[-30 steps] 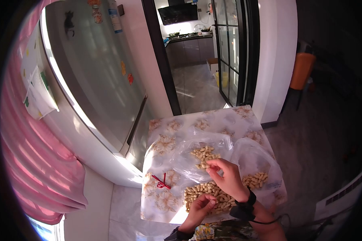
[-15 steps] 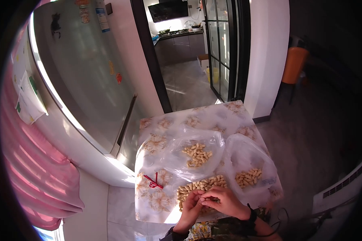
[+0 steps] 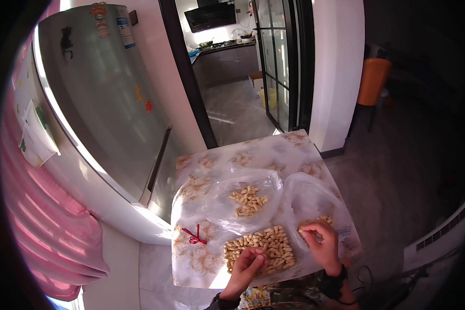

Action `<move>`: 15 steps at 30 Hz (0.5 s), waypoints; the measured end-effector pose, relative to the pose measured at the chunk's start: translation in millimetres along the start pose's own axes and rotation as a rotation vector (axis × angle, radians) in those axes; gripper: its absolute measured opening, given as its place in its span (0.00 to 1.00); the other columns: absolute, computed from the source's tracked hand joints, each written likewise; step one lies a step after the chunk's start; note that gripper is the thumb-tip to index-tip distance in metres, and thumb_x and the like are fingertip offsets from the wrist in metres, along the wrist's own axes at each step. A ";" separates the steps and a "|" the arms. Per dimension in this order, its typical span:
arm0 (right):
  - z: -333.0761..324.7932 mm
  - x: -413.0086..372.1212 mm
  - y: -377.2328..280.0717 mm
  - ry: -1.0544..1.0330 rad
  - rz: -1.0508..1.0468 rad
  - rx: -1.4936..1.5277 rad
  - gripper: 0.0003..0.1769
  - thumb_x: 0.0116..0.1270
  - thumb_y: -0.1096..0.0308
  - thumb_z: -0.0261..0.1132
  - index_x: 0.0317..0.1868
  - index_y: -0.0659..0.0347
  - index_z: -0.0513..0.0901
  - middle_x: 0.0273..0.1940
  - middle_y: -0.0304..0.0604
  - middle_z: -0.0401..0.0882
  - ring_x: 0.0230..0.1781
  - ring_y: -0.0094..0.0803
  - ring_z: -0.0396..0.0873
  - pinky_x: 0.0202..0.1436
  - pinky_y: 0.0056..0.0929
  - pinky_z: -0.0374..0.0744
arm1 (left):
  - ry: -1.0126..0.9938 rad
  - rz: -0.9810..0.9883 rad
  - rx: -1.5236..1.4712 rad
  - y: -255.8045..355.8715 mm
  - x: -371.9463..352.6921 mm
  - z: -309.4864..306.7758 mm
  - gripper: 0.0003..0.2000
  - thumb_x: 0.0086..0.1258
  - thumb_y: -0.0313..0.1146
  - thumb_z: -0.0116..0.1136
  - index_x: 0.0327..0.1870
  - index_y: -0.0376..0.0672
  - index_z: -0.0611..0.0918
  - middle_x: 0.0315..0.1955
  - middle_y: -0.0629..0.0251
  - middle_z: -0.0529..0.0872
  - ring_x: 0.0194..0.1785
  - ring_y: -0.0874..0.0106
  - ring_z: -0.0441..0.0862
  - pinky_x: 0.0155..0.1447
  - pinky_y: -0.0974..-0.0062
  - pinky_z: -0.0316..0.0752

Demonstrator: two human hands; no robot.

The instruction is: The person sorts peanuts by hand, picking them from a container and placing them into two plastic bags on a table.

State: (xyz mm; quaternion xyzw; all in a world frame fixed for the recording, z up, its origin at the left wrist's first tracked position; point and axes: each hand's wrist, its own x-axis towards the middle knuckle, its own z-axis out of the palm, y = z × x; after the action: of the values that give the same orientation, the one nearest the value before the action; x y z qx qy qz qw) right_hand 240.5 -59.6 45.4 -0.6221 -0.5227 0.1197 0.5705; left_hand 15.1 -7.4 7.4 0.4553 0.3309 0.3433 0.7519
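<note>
While the left hand (image 3: pixel 245 264) rests with fingers curled on the loose peanut pile (image 3: pixel 261 247) at the near edge of the floral table (image 3: pixel 274 152), I see the right hand (image 3: pixel 323 244) reaching into the right plastic bag (image 3: pixel 315 199), fingertips drawn together. Whether either hand actually pinches a nut, I cannot tell. A second bag (image 3: pixel 243 178) holding peanuts lies just behind the pile.

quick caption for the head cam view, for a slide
Left hand on a loose pile of peanuts, right hand reaching into a clear plastic bag on a floral table.
</note>
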 end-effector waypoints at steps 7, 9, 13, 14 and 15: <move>-13.5 4.0 16.1 0.078 0.000 -0.093 0.08 0.60 0.80 0.68 0.40 0.65 0.83 0.38 0.46 0.82 0.34 0.35 0.82 0.39 0.28 0.79 | -0.040 -0.004 0.029 -4.4 0.8 -6.1 0.08 0.77 0.31 0.55 0.52 0.41 0.76 0.38 0.69 0.82 0.43 0.79 0.79 0.48 0.79 0.75; -12.2 4.5 16.8 0.131 0.024 -0.195 0.10 0.57 0.79 0.69 0.40 0.64 0.82 0.38 0.44 0.81 0.39 0.37 0.81 0.44 0.32 0.78 | -0.028 -0.008 0.017 -3.0 0.1 -4.2 0.08 0.77 0.31 0.55 0.52 0.41 0.76 0.38 0.69 0.82 0.42 0.79 0.79 0.48 0.79 0.75; -3.2 -2.7 4.7 0.135 -0.111 -0.341 0.14 0.58 0.76 0.70 0.45 0.62 0.81 0.43 0.46 0.80 0.44 0.43 0.79 0.48 0.37 0.77 | -0.017 -0.023 0.024 -1.1 -0.4 -3.4 0.08 0.77 0.31 0.56 0.51 0.41 0.76 0.39 0.70 0.83 0.42 0.80 0.79 0.49 0.80 0.74; 0.4 -5.7 -0.8 0.018 -0.113 -0.276 0.15 0.58 0.73 0.71 0.46 0.61 0.82 0.44 0.46 0.79 0.46 0.44 0.78 0.50 0.38 0.76 | -0.018 -0.025 0.024 -0.7 0.0 -3.1 0.08 0.77 0.31 0.56 0.51 0.41 0.76 0.39 0.70 0.83 0.42 0.80 0.79 0.49 0.80 0.74; 3.9 -9.2 -7.1 -0.098 -0.110 -0.211 0.16 0.58 0.71 0.71 0.47 0.60 0.82 0.46 0.46 0.79 0.49 0.44 0.78 0.52 0.38 0.76 | -0.020 -0.005 0.043 0.0 0.4 -2.7 0.09 0.77 0.31 0.56 0.52 0.40 0.76 0.40 0.69 0.83 0.44 0.80 0.79 0.51 0.80 0.74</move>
State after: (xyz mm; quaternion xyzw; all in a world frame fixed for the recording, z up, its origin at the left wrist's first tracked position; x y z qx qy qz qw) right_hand 230.1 -66.0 45.9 -0.6424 -0.5930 0.0628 0.4814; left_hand 13.1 -5.9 6.3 0.4741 0.3317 0.3296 0.7460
